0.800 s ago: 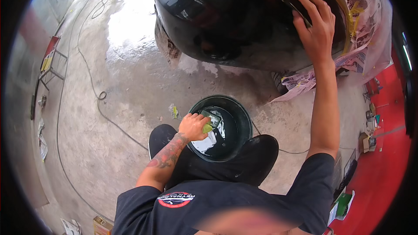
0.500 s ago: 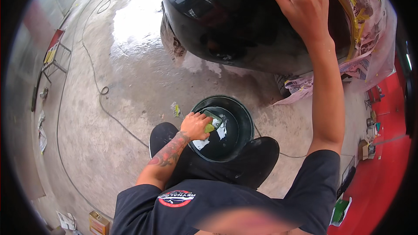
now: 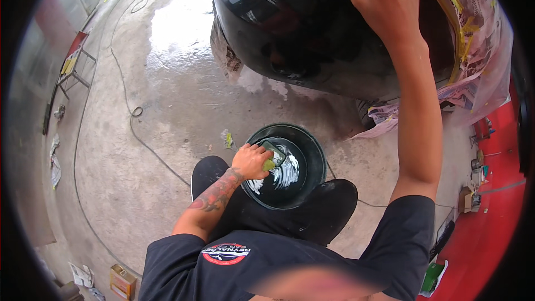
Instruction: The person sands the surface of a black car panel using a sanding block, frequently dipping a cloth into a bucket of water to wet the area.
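My left hand (image 3: 250,161) is closed around a yellow-green sponge-like piece (image 3: 269,165), at the left side of a dark green bucket (image 3: 317,187). Beside the fingers, inside the bucket, is a greenish rectangular object (image 3: 275,154); whether my hand also grips it is unclear. Dark water (image 3: 287,181) fills the lower part of the bucket, which stands between my knees. Up at the right, my right hand (image 3: 384,0) lies with fingers extended on the glossy black car body (image 3: 317,39). Its fingertips are partly cut off by the picture's top edge.
Taped newspaper and plastic masking (image 3: 479,67) covers the car's right part. Wet concrete (image 3: 184,39) shines ahead. A cable (image 3: 146,144) runs over the floor at left, near a metal stand (image 3: 74,71). A can (image 3: 122,281) sits lower left, a box (image 3: 467,199) by the red wall (image 3: 501,189).
Ripples now cross the water in the bucket, where reflections were smoother. The view has shifted slightly; both hands keep nearly the same places.
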A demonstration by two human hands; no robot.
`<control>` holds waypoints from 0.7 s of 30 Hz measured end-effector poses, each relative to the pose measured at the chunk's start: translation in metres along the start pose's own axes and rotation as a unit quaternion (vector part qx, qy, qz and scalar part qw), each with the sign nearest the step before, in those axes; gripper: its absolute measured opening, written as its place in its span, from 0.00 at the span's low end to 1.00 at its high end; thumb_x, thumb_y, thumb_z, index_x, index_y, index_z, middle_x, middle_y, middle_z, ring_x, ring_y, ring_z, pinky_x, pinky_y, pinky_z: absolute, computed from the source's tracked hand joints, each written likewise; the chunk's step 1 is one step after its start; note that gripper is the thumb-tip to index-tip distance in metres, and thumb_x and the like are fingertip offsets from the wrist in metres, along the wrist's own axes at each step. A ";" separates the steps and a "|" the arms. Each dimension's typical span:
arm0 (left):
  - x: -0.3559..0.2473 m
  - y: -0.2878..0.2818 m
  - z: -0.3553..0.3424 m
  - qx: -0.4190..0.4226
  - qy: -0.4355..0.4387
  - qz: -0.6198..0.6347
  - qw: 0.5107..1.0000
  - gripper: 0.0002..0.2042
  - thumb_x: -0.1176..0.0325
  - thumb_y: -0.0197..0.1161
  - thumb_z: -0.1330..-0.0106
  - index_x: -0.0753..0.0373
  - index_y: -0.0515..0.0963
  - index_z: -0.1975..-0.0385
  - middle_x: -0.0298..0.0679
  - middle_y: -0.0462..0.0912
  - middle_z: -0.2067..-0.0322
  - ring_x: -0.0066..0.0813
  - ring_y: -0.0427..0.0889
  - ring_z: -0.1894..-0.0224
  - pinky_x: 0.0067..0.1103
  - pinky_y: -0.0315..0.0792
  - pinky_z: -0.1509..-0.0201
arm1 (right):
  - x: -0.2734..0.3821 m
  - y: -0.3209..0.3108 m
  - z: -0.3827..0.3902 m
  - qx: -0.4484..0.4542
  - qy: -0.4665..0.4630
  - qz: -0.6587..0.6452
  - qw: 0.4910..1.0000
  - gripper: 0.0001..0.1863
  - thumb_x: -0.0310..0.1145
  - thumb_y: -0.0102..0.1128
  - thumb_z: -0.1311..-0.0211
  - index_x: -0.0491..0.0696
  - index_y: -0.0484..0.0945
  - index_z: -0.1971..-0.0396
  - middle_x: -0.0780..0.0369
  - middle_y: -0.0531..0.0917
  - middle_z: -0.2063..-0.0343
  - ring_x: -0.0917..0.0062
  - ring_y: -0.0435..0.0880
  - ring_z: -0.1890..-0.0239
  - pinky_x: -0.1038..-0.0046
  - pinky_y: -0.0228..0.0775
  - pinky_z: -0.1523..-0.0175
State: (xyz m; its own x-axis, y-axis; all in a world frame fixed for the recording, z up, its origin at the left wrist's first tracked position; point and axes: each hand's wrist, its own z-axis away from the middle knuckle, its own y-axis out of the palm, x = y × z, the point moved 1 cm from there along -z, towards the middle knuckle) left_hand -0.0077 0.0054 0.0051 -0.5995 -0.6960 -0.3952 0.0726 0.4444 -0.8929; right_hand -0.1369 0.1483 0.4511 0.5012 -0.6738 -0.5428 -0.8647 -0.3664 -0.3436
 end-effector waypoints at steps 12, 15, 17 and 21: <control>0.003 0.001 0.000 0.030 -0.007 -0.015 0.999 0.28 0.52 0.72 0.55 0.50 0.83 0.49 0.34 0.84 0.62 0.34 0.84 0.55 0.32 0.73 0.50 | -0.021 -0.022 0.066 0.028 0.083 0.013 0.996 0.22 0.26 0.66 0.53 0.51 0.84 0.53 0.61 0.82 0.54 0.66 0.81 0.51 0.63 0.67 0.47; 0.003 0.000 -0.002 0.018 0.009 -0.018 1.000 0.27 0.53 0.72 0.55 0.50 0.83 0.50 0.34 0.84 0.63 0.34 0.83 0.56 0.32 0.73 0.51 | -0.049 -0.031 0.111 0.064 0.110 0.052 0.990 0.26 0.30 0.67 0.44 0.59 0.81 0.43 0.64 0.82 0.45 0.68 0.81 0.44 0.66 0.65 0.39; 0.001 -0.002 -0.002 0.024 0.009 -0.014 1.000 0.27 0.53 0.72 0.55 0.50 0.83 0.50 0.34 0.84 0.63 0.34 0.83 0.56 0.33 0.73 0.51 | -0.061 -0.038 0.138 0.070 0.133 0.060 0.987 0.25 0.30 0.66 0.43 0.58 0.81 0.42 0.64 0.82 0.45 0.68 0.80 0.44 0.65 0.65 0.39; 0.000 -0.001 -0.002 0.031 0.009 -0.003 0.999 0.27 0.51 0.71 0.53 0.50 0.82 0.49 0.35 0.84 0.63 0.36 0.84 0.56 0.34 0.73 0.50 | -0.080 -0.043 0.178 0.066 0.172 0.076 0.980 0.29 0.30 0.66 0.49 0.58 0.79 0.42 0.65 0.80 0.44 0.68 0.80 0.43 0.62 0.65 0.37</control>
State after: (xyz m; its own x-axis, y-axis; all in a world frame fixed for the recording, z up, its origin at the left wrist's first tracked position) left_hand -0.0098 0.0060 0.0068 -0.6144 -0.6880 -0.3862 0.1175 0.4042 -0.9071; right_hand -0.1343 0.3325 0.3727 0.3069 -0.8990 -0.3125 -0.9050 -0.1740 -0.3883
